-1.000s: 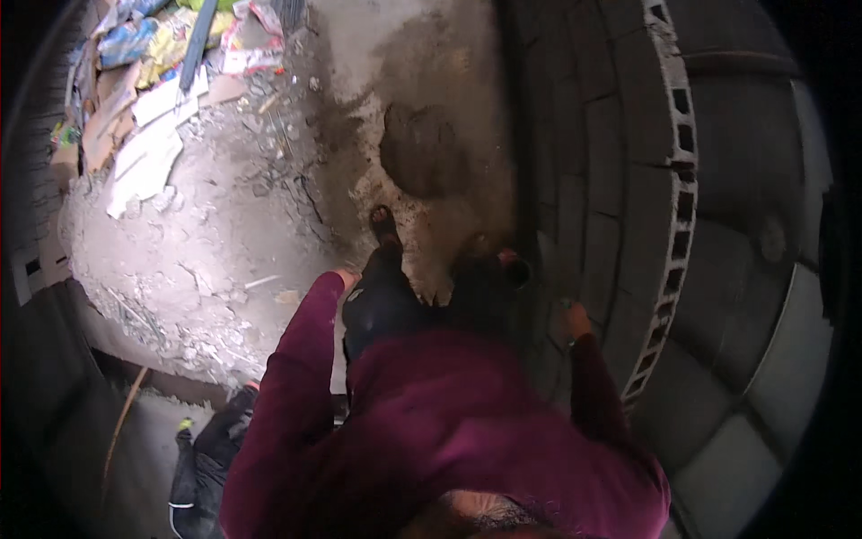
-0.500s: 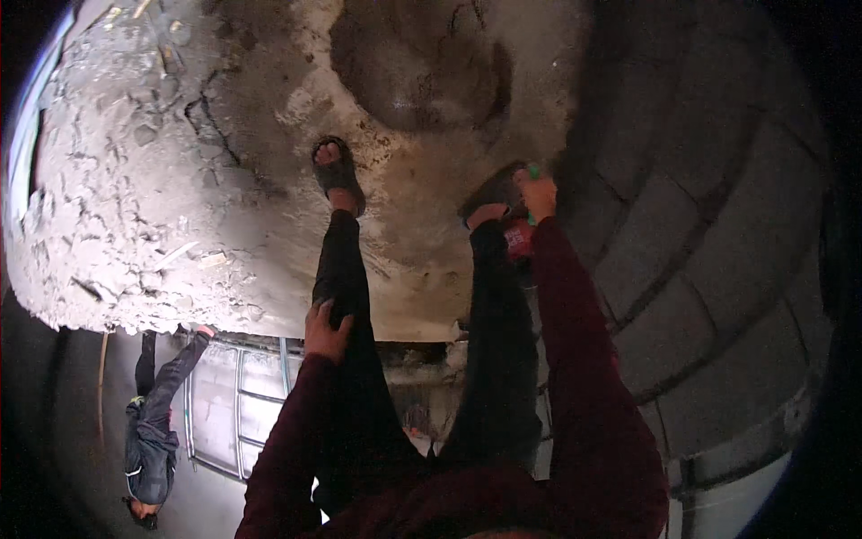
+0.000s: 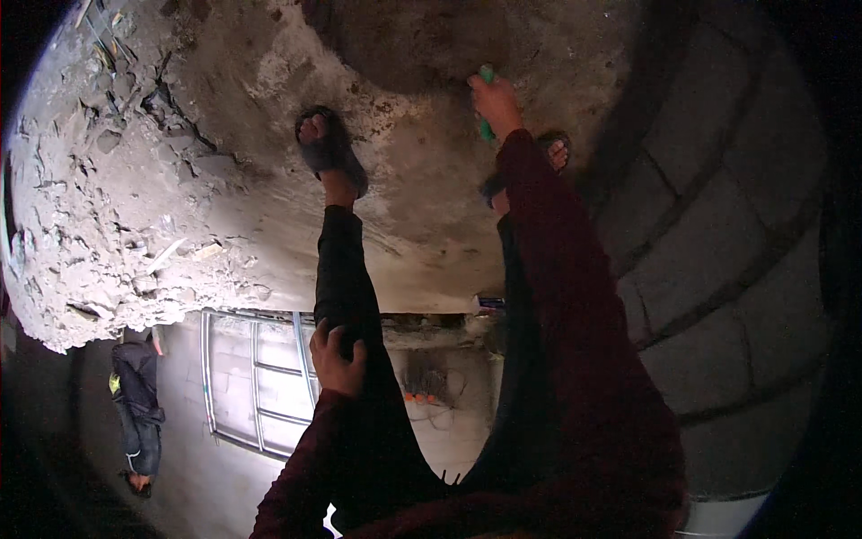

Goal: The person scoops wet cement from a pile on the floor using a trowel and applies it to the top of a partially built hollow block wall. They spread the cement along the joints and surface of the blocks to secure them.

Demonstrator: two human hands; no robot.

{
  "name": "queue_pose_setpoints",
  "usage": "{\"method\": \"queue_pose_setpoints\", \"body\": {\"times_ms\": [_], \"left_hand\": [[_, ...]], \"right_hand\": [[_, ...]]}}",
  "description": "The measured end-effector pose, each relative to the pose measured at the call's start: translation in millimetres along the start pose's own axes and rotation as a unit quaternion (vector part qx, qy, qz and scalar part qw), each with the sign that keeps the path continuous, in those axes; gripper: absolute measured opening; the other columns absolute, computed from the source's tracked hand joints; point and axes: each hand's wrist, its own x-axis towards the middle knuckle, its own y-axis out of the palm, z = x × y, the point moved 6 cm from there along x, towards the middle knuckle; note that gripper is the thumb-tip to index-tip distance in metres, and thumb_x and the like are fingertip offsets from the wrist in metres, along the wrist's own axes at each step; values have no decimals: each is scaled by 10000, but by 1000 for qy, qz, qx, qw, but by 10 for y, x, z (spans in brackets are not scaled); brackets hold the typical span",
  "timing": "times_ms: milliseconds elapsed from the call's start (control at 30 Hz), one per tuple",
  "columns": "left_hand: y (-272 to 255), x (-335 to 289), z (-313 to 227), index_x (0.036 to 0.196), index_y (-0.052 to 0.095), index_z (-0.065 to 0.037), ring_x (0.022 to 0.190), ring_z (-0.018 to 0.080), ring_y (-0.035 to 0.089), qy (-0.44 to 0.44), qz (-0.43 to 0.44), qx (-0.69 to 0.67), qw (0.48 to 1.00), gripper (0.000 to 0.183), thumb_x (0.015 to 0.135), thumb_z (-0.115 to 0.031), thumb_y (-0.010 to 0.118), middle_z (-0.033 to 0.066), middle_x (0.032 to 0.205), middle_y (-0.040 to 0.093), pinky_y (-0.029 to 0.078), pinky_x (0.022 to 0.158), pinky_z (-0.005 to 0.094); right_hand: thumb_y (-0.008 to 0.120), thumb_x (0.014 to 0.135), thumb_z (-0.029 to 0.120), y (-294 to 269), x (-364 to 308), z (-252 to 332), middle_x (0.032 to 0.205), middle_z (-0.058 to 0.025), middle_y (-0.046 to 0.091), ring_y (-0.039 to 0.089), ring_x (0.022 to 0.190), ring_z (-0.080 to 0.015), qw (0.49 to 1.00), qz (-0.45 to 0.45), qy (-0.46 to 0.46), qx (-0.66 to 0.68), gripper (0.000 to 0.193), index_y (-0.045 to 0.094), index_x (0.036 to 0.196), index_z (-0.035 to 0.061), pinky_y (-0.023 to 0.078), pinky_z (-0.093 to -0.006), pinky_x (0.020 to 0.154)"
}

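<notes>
My right hand (image 3: 499, 101) is closed round a slim green tool (image 3: 486, 131), whose ends stick out on both sides of the fist; its kind does not show. It is held low over the concrete floor (image 3: 404, 171), beside a dark, damp-looking patch (image 3: 395, 49) and just past my right sandal (image 3: 555, 148). My left hand (image 3: 338, 359) rests on my left leg near the knee, holding nothing, its fingers apart and bent over the dark trousers. My left foot, in a dark sandal (image 3: 332, 154), stands on the floor.
A block wall (image 3: 718, 225) rises close on my right. Broken rubble (image 3: 135, 207) covers the floor to the left. Behind me are a metal-framed window (image 3: 256, 377) and another person (image 3: 136, 404). A small dark-blue object (image 3: 490, 303) lies near the floor's edge.
My right hand has moved forward and left with the green tool, from beside my right foot to over the floor. The red object by that foot no longer shows. The left hand stays on the leg.
</notes>
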Motion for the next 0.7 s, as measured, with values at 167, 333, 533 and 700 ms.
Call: {"method": "queue_pose_setpoints", "body": {"times_ms": [167,333,533,700], "left_hand": [[-65,21,-142,1040,556,-36,1159,407,386,-9,30,26,999,378,726,-231,634,228,1252,429,317,986,464],[-182,47,-162,1042,550,-32,1152,383,407,-8,14,-8,1000,370,739,-232,625,217,1244,440,327,979,448],[-612,142,-437,1072,554,-37,1174,380,410,45,-23,21,998,393,739,-237,614,216,1260,443,345,969,449],[-780,176,-291,998,591,-25,1069,390,496,125,-104,103,981,346,721,-232,595,230,1153,515,408,898,467]], "right_hand": [[579,835,240,-85,-199,64,567,-55,520,508,494,-165,998,24,14,50,263,529,675,36,413,-350,499],[585,828,260,-280,-495,131,588,-57,545,525,502,-161,1000,21,-8,0,279,546,694,19,428,-361,501],[560,851,324,-610,-1348,424,756,-91,610,579,663,-178,999,30,9,-21,339,609,922,-4,468,-354,624],[473,883,390,-1040,-2663,946,901,-190,605,578,892,-278,993,39,-36,-103,437,538,1079,4,459,-416,771]]}}
